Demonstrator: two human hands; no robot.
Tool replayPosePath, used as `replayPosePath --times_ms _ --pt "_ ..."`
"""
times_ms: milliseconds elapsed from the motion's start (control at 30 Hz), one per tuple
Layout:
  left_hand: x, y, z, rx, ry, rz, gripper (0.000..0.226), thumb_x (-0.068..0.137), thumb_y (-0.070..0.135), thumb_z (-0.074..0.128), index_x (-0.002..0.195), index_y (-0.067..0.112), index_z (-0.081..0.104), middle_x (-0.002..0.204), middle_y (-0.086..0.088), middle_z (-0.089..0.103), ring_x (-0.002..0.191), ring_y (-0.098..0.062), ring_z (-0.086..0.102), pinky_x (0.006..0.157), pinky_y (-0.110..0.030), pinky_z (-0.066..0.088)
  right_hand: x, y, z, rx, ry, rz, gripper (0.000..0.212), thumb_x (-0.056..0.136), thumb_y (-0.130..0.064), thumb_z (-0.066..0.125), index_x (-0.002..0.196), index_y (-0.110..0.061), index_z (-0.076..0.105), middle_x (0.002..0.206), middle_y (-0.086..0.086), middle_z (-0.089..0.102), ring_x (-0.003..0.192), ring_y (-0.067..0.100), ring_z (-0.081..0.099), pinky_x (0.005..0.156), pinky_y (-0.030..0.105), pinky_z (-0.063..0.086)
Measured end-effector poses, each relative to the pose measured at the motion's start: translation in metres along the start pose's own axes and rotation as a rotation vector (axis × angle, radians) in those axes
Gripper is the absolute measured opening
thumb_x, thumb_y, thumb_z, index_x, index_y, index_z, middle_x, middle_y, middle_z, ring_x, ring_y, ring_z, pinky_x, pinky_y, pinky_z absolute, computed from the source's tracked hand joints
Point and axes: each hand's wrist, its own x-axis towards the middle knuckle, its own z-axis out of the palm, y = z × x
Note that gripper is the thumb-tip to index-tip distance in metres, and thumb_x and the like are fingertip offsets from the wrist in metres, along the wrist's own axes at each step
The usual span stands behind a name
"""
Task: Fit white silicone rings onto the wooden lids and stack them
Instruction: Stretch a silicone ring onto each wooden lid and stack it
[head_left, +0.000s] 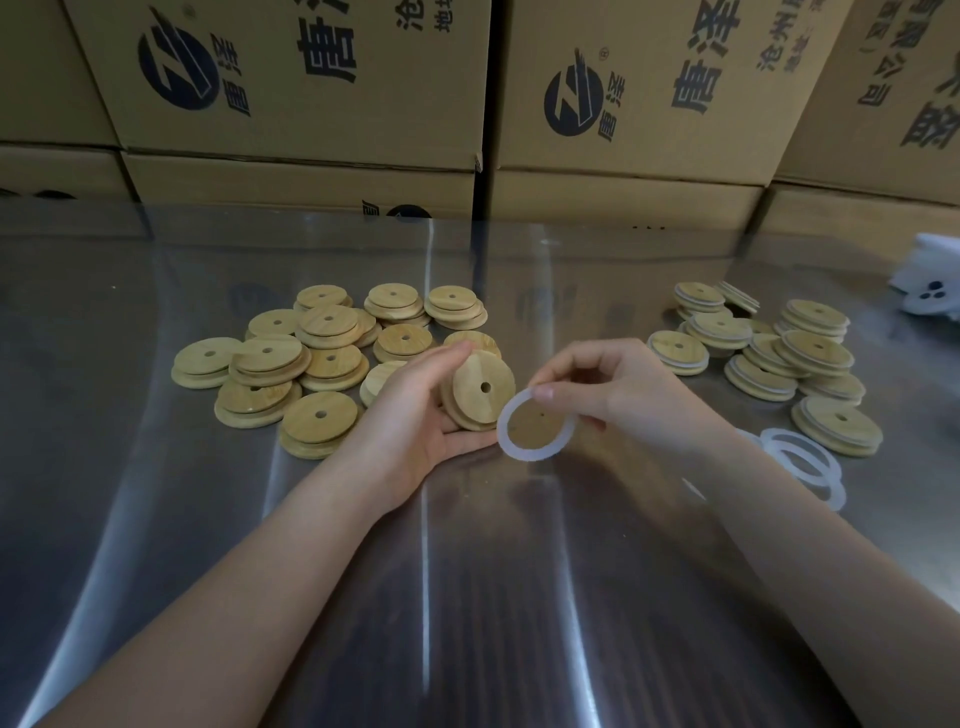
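My left hand (415, 410) holds a round wooden lid (480, 389) on edge, thumb over its top, its centre hole facing right. Just to the right of the lid, my right hand (618, 389) pinches a white silicone ring (535, 426) between thumb and fingers. The ring hangs just below and beside the lid, close to its lower edge. A heap of bare wooden lids (322, 358) lies to the left. Lids with white rings fitted (769, 353) are piled at the right. Loose white rings (800, 457) lie by my right forearm.
The table (467, 597) is covered with a shiny clear sheet. Stacked cardboard boxes (311, 93) form a wall along the far edge. A white object with dark holes (930, 286) sits at the far right edge.
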Motion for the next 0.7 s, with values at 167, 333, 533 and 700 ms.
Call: replayPosePath --times_ms 167,333,533,700 --pt "-0.003 -0.004 0.002 0.132 -0.098 0.066 0.058 0.077 0.032 0.07 0.13 0.016 0.057 0.12 -0.012 0.068 0.108 -0.027 0.068 0.087 -0.046 0.058 -0.001 -0.002 0.007 0.129 0.019 -0.068 0.011 0.081 -0.012 0.075 0.076 -0.022 0.075 0.067 0.009 0.061 0.05 0.01 0.042 0.042 0.017 0.032" --pt "-0.002 -0.011 0.002 0.233 -0.144 0.13 0.059 0.077 0.0 0.074 0.129 0.023 0.058 0.113 -0.004 0.07 0.106 -0.023 0.069 0.085 -0.042 0.059 -0.001 -0.001 0.015 0.186 0.091 -0.084 0.012 0.082 -0.001 0.072 0.077 -0.012 0.07 0.06 -0.003 0.061 0.045 0.003 0.043 0.042 0.013 0.034" --pt "-0.002 -0.012 0.003 0.29 -0.147 0.18 0.048 0.089 -0.003 0.062 0.128 0.025 0.06 0.112 -0.006 0.071 0.106 -0.023 0.069 0.084 -0.044 0.059 -0.001 0.0 0.016 0.149 0.173 -0.102 0.015 0.086 -0.01 0.071 0.076 -0.021 0.073 0.065 0.004 0.062 0.052 0.013 0.046 0.044 0.019 0.038" --pt "-0.003 -0.013 0.005 0.339 -0.14 0.214 0.044 0.092 0.0 0.061 0.126 0.027 0.062 0.112 -0.005 0.071 0.105 -0.021 0.069 0.084 -0.042 0.059 0.0 0.001 0.014 0.146 0.204 -0.116 0.016 0.087 -0.009 0.07 0.077 -0.021 0.073 0.066 0.002 0.064 0.053 0.013 0.048 0.047 0.022 0.041"
